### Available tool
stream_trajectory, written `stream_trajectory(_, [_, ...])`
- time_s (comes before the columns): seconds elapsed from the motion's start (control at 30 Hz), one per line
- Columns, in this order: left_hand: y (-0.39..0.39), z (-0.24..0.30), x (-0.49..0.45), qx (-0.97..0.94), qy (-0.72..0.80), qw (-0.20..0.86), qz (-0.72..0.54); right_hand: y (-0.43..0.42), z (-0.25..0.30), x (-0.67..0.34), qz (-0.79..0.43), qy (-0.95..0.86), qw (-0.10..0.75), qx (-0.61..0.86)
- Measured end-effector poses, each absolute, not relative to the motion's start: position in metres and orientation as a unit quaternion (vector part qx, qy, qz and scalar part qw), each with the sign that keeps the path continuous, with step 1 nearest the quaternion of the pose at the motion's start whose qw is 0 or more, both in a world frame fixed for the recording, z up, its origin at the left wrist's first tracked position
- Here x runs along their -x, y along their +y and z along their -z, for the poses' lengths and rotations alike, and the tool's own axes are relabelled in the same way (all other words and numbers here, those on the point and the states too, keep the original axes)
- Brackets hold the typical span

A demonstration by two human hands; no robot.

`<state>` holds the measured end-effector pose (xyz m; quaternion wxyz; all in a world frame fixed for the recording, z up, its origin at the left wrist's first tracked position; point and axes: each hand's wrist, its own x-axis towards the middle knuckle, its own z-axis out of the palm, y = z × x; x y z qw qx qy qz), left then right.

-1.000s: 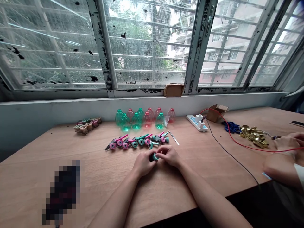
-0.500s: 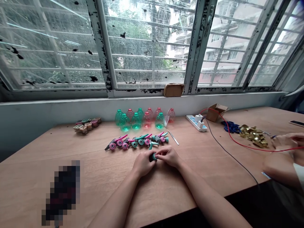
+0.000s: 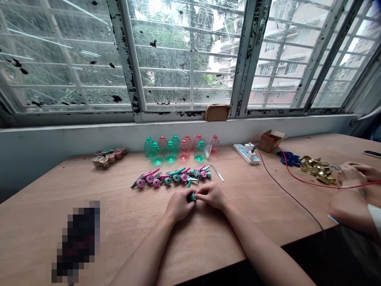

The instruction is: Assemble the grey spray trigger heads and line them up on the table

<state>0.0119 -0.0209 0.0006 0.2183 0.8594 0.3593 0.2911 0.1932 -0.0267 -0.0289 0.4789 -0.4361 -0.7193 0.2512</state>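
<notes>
My left hand (image 3: pixel 179 205) and my right hand (image 3: pixel 212 196) meet low in the middle of the wooden table (image 3: pixel 125 206). Between their fingers is a small teal and dark spray nozzle part (image 3: pixel 193 196), partly hidden by them. Just beyond my fingers lies a row of pink and teal spray trigger heads (image 3: pixel 171 178). Clear teal and pink plastic bottles (image 3: pixel 170 152) stand further back, and a thin metal tool (image 3: pixel 217 172) lies to the right of the row.
A power strip (image 3: pixel 245 154) with plugs, a cardboard box (image 3: pixel 269 141), red and black cables, blue parts (image 3: pixel 288 159) and gold caps (image 3: pixel 317 170) occupy the right. A co-worker's hands (image 3: pixel 353 173) work at the right edge. Beige-and-pink parts (image 3: pixel 108 158) sit at back left; a pixelated object (image 3: pixel 76 242) lies front left.
My hands stay together on the nozzle part with only slight finger movement. The co-worker's hands have shifted a little left and up, towards the gold caps.
</notes>
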Motion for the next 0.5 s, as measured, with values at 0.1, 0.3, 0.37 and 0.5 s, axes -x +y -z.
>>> stream_trajectory(0.1, [-0.0207,-0.0015,-0.0127,-0.863,0.349,0.222,-0.290,-0.0272,0.0282,-0.1930,-0.255,-0.717,0.478,0.438])
stream_trajectory(0.3, [-0.0203,-0.0016,-0.0133,-0.860,0.342,0.234,-0.299,-0.0265,0.0288,-0.1914,-0.252,-0.720,0.490,0.422])
stream_trajectory(0.37, [-0.0196,-0.0009,-0.0131,-0.862,0.336,0.229,-0.302,-0.0259,0.0302,-0.1912,-0.256,-0.720,0.494,0.416])
stream_trajectory(0.5, [-0.0183,0.0005,-0.0128,-0.870,0.327,0.215,-0.301,-0.0251,0.0327,-0.1918,-0.274,-0.715,0.490,0.417])
